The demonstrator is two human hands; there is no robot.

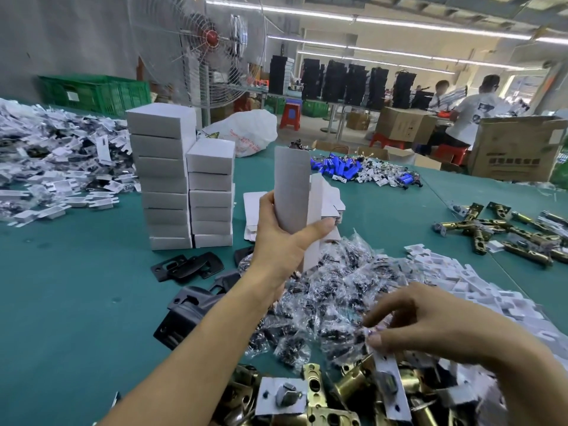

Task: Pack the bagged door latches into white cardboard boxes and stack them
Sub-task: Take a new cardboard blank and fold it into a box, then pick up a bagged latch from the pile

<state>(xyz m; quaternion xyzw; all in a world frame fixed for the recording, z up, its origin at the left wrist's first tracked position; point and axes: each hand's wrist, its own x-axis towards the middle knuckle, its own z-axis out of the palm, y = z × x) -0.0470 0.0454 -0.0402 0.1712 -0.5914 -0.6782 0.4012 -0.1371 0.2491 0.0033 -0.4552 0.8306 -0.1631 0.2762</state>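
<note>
White cardboard box [292, 186] stood upright in left grip [282, 241], fingers curled round its lower end. Right grip [430, 321], near right, pinched a bagged latch [390, 379] on the latch heap [316, 392], teal tabletop [76, 287].

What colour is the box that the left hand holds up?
White. The box in the left hand shows best in the head view.

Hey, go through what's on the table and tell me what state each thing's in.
White box: upright, gripped by left hand.
Clear bag: pinched by right hand, on the pile.
Stacked boxes: closed, two columns, left taller.
Brass latches: loose, lying unboxed.
</note>
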